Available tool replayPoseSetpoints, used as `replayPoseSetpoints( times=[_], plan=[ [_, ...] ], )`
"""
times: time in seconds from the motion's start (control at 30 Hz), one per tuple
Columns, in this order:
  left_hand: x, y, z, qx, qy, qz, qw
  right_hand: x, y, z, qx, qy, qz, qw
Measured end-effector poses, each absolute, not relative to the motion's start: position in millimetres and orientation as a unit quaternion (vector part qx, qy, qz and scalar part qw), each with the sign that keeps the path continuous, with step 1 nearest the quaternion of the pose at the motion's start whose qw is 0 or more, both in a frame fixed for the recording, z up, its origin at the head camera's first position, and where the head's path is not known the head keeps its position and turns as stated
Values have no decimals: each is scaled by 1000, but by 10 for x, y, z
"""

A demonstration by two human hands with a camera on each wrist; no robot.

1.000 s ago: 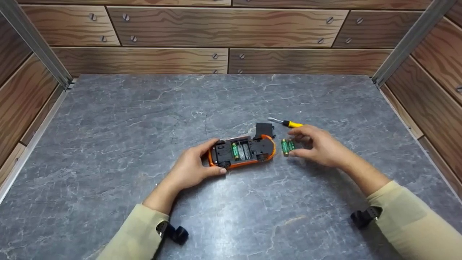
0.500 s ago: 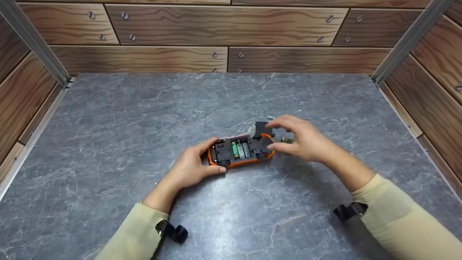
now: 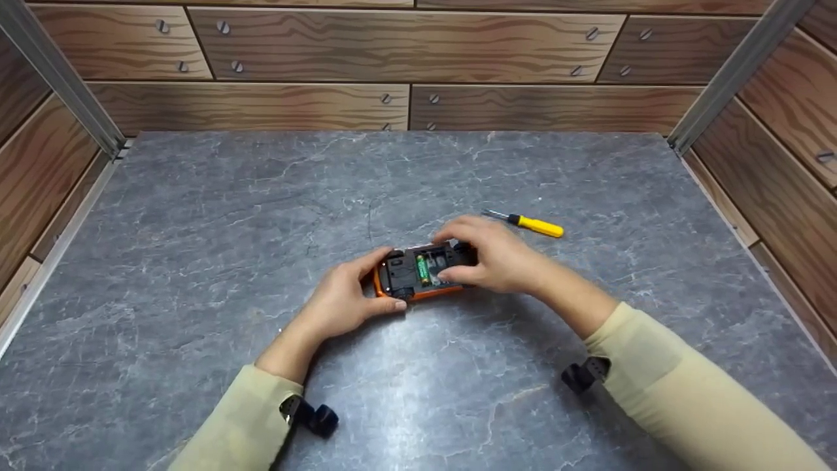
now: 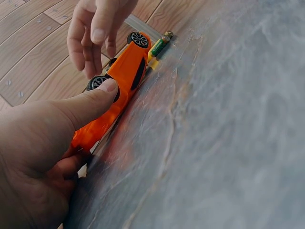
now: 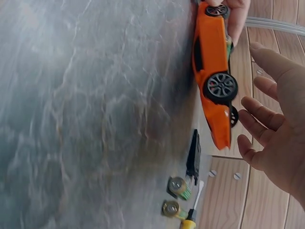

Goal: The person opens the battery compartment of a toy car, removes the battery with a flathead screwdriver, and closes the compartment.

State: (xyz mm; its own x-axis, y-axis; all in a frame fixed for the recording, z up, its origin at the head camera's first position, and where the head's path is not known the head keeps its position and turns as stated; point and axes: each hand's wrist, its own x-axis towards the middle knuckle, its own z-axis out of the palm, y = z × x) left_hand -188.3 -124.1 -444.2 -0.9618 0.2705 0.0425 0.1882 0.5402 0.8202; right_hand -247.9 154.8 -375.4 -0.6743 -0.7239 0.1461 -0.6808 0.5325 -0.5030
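Note:
An orange toy car (image 3: 401, 269) lies upside down with its black underside up and its battery bay uncovered. A green battery (image 3: 423, 269) sits at the left of the bay. My left hand (image 3: 337, 301) grips the car's left end, the thumb along its near side. Above the bay and the car's right end is my right hand (image 3: 503, 258), fingers spread and loosely bent. Nothing shows between them in the right wrist view, where the hand (image 5: 281, 124) stands apart from the car (image 5: 212, 47).
Two loose batteries (image 5: 178, 187) stand out past the car's end, beside a black battery cover (image 5: 193, 157); the right hand hides them in the head view. A yellow screwdriver (image 3: 537, 226) lies behind on the grey marbled table (image 3: 261, 190). Wood-patterned panels (image 3: 392, 46) enclose the table.
My right hand has moved left from the loose batteries to over the car's battery bay, uncovering the screwdriver in the head view. My left hand and the car have stayed in place.

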Motion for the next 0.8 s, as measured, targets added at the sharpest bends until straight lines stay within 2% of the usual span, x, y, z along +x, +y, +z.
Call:
replayPoseSetpoints(
  times=[0.23, 0.8],
  plan=[
    [-1889, -1246, -4455, 133, 870, 472, 44, -2490, 1459, -3823, -395, 880, -257, 65],
    [-1887, -1244, -4447, 133, 869, 475, 45, -2500, 1357, -3928, -388, 881, -258, 83]
  ],
)
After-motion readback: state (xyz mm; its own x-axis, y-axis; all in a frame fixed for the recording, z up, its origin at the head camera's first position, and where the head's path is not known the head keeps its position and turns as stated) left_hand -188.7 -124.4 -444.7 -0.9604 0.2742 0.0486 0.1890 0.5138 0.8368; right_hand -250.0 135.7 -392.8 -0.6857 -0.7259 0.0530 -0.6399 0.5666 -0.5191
